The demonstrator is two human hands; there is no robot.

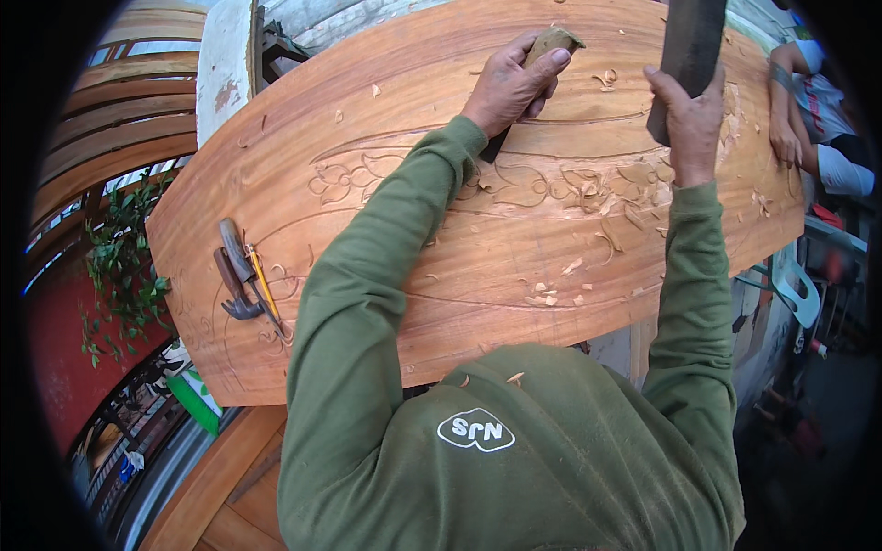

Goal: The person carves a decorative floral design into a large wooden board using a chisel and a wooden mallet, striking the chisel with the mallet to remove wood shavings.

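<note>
My left hand [514, 81] grips the wooden handle of a chisel [556, 43] near the top middle, its dark blade pointing down onto a large reddish wood panel [312, 119]. My right hand [689, 119] holds a long, dark block [689, 37] upright at the upper right. A carved floral pattern [510, 188] runs across the panel, with curled shavings [634, 218] and chips scattered over it. On the panel's left lie a claw hammer [241, 306], a dark-handled tool [237, 246] and a yellow pencil [261, 280], close together.
A co-worker's arm and hand [785, 138] rest at the panel's right edge. Wooden slats [129, 83] and a leafy plant [119, 248] are beyond the left end. A pale plastic chair [795, 285] stands below at right. More wooden boards [216, 477] lie at lower left.
</note>
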